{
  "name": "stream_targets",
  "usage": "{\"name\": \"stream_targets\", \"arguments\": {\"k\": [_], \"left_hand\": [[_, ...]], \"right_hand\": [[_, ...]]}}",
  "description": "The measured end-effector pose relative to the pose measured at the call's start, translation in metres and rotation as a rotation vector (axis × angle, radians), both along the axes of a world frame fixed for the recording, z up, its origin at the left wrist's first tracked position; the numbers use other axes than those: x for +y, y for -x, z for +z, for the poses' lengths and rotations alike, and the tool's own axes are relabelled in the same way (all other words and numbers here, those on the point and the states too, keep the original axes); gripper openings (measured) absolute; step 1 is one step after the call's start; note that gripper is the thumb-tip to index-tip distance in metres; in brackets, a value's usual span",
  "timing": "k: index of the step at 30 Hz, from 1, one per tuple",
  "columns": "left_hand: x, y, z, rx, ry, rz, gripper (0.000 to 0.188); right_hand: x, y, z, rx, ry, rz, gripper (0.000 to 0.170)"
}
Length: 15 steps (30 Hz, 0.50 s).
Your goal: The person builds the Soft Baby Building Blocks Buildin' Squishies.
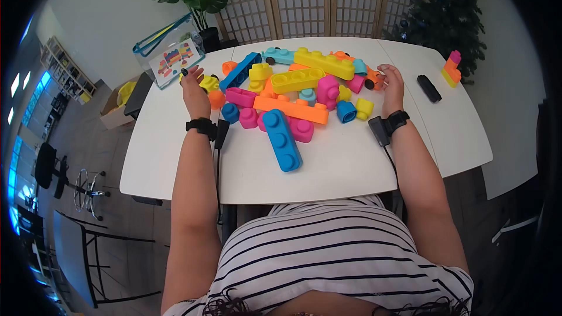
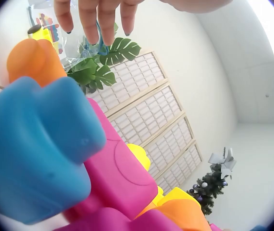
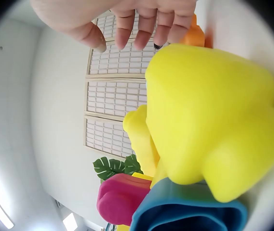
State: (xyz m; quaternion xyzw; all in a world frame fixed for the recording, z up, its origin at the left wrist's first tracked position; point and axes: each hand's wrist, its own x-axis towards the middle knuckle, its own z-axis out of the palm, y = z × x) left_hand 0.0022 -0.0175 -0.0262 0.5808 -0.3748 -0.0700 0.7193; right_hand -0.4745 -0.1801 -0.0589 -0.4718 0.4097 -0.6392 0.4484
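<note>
A pile of chunky toy building blocks spreads across the white table between the two hands. My left hand [image 1: 196, 92] is at the pile's left edge, fingers loosely bent and holding nothing, beside an orange block [image 1: 216, 100] and a yellow wheeled block [image 1: 209, 84]. At the opposite edge, my right hand [image 1: 393, 90] curves its fingers close to an orange wheeled block [image 1: 374, 80], with nothing gripped. A long blue block [image 1: 282, 140] lies nearest the body, in front of a long orange block [image 1: 291, 109]. In the right wrist view a yellow block [image 3: 209, 110] looms below the relaxed fingers.
A clear bag [image 1: 175, 52] with a picture card stands at the table's back left. On the right lie a black case [image 1: 429, 89] and a small stack of pink, orange and yellow blocks [image 1: 451, 70]. Cables run from both wrist cameras.
</note>
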Motion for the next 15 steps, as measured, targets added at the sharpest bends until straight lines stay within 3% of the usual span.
{"name": "stream_targets", "arguments": {"k": [7, 9, 10, 12, 13, 15], "left_hand": [[-0.007, -0.011, -0.009, 0.024, 0.000, 0.009, 0.054], [-0.009, -0.029, -0.021, -0.298, -0.084, 0.090, 0.049], [-0.005, -0.025, -0.015, -0.297, -0.087, 0.091, 0.049], [0.008, -0.012, 0.005, -0.297, -0.381, 0.210, 0.048], [0.009, -0.014, 0.005, -0.296, -0.384, 0.211, 0.048], [0.011, -0.027, 0.005, -0.340, -0.637, 0.228, 0.054]], "right_hand": [[0.001, 0.000, 0.000, 0.099, 0.029, 0.010, 0.027], [-0.003, 0.001, -0.005, 0.109, 0.067, 0.017, 0.026], [-0.004, 0.000, -0.006, 0.110, 0.065, 0.019, 0.026], [-0.004, 0.000, -0.006, 0.078, 0.077, 0.007, 0.022], [-0.003, 0.000, -0.005, 0.079, 0.075, 0.008, 0.022], [0.000, -0.003, -0.005, 0.105, 0.066, -0.014, 0.021]]}}
